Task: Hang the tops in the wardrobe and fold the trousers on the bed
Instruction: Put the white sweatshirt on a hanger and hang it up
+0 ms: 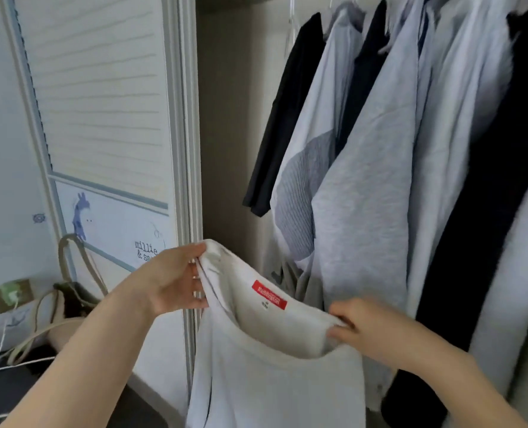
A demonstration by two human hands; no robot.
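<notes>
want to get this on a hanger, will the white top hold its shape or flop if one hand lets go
Probably flop: the white top sags between the left hand and right hand, hanging in soft folds. It looks light, since fingertip pinches at the neckline carry it.

I see a matt, soft knit-cloth top (272, 381) with a glossy red label (269, 294); the slatted door (102, 97) looks smooth, painted.

we held a white top (265, 381) by its neckline, left hand (176, 279) and right hand (364, 329) pinching, beside hung garments (364, 180).
</notes>
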